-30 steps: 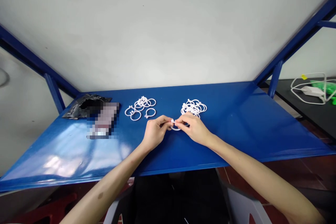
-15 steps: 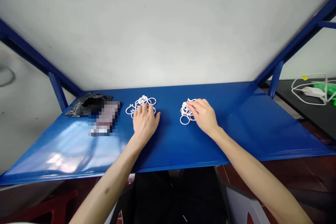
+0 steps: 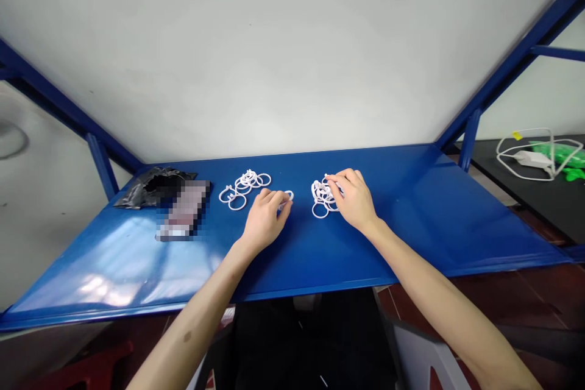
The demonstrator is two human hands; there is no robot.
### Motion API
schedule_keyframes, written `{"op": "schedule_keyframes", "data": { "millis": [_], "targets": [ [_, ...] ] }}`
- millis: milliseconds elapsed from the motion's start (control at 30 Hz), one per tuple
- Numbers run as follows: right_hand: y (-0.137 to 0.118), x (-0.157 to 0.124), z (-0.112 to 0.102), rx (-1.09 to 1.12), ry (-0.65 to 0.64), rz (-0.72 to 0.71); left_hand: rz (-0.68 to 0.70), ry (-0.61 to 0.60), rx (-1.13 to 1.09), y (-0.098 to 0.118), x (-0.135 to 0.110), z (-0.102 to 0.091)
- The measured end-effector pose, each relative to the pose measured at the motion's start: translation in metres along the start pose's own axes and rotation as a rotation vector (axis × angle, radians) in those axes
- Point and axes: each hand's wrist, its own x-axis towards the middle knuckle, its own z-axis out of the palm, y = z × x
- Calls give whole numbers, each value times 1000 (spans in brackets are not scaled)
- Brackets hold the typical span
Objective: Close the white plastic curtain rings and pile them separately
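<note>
My left hand (image 3: 265, 217) pinches a white ring (image 3: 289, 195) between thumb and fingers, just above the blue table (image 3: 292, 256). To its left lies a loose pile of white rings (image 3: 237, 202) with small knobs on them, some overlapping. My right hand (image 3: 354, 198) is at the right-hand pile of white rings (image 3: 320, 210), its thumb and index finger closed on a ring at the pile's upper edge. Part of that pile is hidden behind the fingers.
A black plastic bag (image 3: 132, 193) and a pixelated flat object (image 3: 185, 210) lie on the left of the table. Blue frame bars (image 3: 470, 137) rise at both sides. On a black surface to the right are a white cable (image 3: 525, 178) and green plastic (image 3: 571, 155).
My left hand has moved right, away from the left pile, with a white ring in its fingers. My right hand has stayed at the right pile, shifting only slightly.
</note>
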Motion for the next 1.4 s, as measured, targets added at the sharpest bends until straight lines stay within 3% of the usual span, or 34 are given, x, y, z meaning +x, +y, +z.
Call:
{"op": "schedule_keyframes", "data": {
  "millis": [167,267,367,500,600,733,1167,1400],
  "targets": [
    [-27,-10,0,234,-169,-220,-55,-112,-432,12,-2,-3],
    [-37,-17,4,360,-257,-235,-175,-180,-653,14,-3,-3],
    [-39,-19,8,485,-303,-93,-317,-167,-891,16,-3,-2],
    [-38,-17,9,773,-332,240,-399,-137,-1093,18,-1,-2],
    [-39,-16,9,949,-337,349,-462,-118,-1090,18,1,-2],
    [-40,-16,9,997,-345,351,-506,-136,-1066,16,3,-1],
    [-38,-23,16,709,-388,238,-434,-118,-868,15,-1,2],
    [-38,-26,10,484,-346,-15,-306,-89,-706,14,-13,9]
  ]
}}
